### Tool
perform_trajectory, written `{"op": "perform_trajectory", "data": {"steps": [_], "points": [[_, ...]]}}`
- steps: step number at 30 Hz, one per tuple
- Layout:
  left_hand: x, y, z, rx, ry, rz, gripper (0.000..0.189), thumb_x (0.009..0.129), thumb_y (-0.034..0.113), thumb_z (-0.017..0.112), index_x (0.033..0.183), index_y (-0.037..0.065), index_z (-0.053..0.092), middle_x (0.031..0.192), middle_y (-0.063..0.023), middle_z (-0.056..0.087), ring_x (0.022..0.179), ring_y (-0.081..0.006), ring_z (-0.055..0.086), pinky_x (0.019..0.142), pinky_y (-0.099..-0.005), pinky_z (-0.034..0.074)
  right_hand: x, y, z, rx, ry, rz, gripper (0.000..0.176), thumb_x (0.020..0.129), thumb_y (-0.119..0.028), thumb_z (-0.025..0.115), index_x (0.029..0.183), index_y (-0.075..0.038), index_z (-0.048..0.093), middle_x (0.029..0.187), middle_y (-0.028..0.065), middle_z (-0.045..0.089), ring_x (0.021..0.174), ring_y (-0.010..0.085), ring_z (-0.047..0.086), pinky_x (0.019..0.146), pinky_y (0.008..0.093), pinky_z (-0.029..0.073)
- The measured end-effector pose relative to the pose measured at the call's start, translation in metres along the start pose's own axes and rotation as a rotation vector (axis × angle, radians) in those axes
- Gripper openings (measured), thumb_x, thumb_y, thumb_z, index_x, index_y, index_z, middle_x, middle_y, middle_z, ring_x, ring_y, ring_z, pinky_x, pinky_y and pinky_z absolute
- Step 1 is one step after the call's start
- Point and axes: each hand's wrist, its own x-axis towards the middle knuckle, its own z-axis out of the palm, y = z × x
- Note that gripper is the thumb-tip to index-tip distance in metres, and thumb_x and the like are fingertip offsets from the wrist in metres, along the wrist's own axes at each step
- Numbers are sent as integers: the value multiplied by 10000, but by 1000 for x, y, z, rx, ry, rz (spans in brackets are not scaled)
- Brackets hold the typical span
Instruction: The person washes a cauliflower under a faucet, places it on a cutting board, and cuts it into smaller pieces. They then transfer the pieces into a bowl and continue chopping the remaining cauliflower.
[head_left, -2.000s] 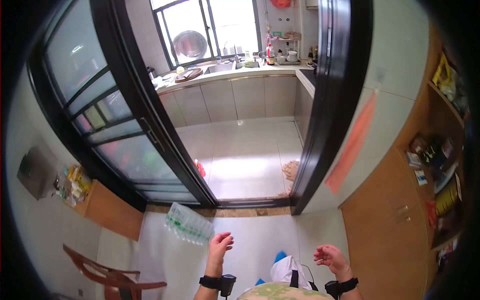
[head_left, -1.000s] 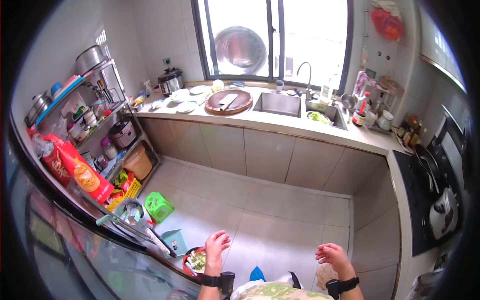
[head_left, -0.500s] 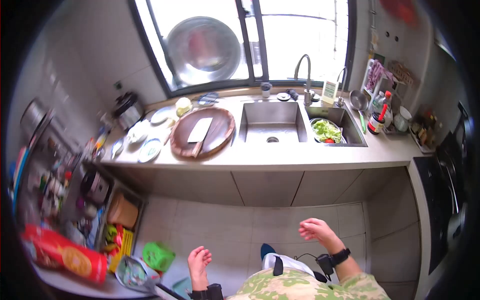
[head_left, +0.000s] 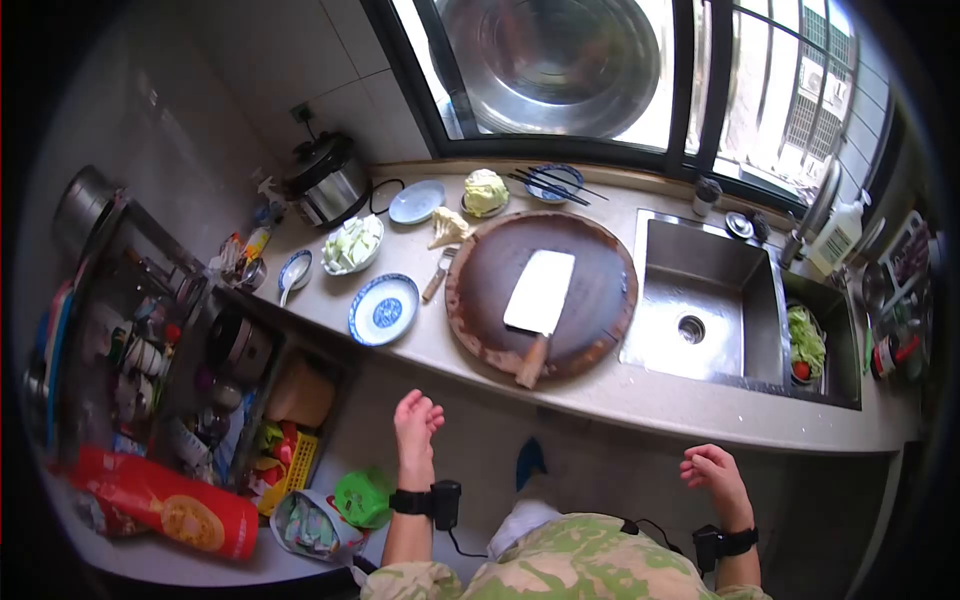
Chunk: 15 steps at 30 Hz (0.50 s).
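Nearer now, cleaver [head_left: 540, 295] lies beyond left hand [head_left: 415, 425], right hand [head_left: 712, 470] (fingers open, empty).

Counter [head_left: 620, 395] w/ round board [head_left: 590, 290], blue bowl [head_left: 383, 310], rice cooker [head_left: 325, 190].

The chopping board [head_left: 602, 300] is dark brown, the dish [head_left: 384, 309] blue-patterned white, the shirt [head_left: 575, 572] camouflage.

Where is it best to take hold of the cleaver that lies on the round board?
Grip the cleaver by its wooden handle, coming from the near edge of the counter. The blade lies flat on the cutting board, and the handle points toward the person, reaching the board's rim, so it is probably free to be clasped there.
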Motion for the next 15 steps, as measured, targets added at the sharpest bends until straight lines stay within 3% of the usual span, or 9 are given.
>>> {"op": "perform_trajectory", "data": {"steps": [4,5,7,9,11,13,15], "points": [[113,30,2,-229,152,47,580,858,99,604,1324,-21,281,1015,-158,522,727,-226,601,626,-335,538,39,-62,74,-154,-77,-20,306,880,-193,624,1131,-23,578,954,77,654,809,141,628,670,256,502],[129,39,3,-215,195,17,557,862,117,604,1312,-13,301,1020,-138,508,770,-226,597,622,-328,525,52,-76,96,-157,-62,-14,306,880,-193,624,1131,-23,578,954,77,654,809,141,628,670,256,502],[141,66,13,-74,379,34,538,857,112,604,1302,4,323,1012,-107,509,806,-204,576,615,-307,507,77,-101,138,-436,-251,-139,379,878,-207,632,1220,-62,555,964,69,653,834,157,626,701,278,501],[161,69,20,105,642,364,485,833,64,596,1269,1,396,1024,-93,525,808,-168,542,659,-307,490,95,-126,165,-541,-285,-154,414,889,-234,619,1268,-97,526,956,79,651,833,178,629,716,295,502],[186,83,29,239,511,536,397,817,53,615,1186,-22,490,1017,-89,553,832,-158,548,699,-288,481,114,-145,184,-655,-332,-161,450,899,-262,606,1316,-132,498,948,89,648,832,199,632,732,311,503],[204,112,61,330,92,420,326,805,44,625,1115,-37,563,994,-82,593,847,-152,562,741,-265,474,133,-149,197,-864,-435,-214,491,909,-314,587,1363,-191,449,930,125,632,830,241,630,720,340,506],[242,120,97,540,-124,405,354,787,95,647,1112,-32,590,964,-103,636,834,-155,578,770,-265,474,152,-142,206,-935,-468,-300,502,921,-395,539,1378,-220,427,901,150,631,792,290,637,673,381,511]]}}
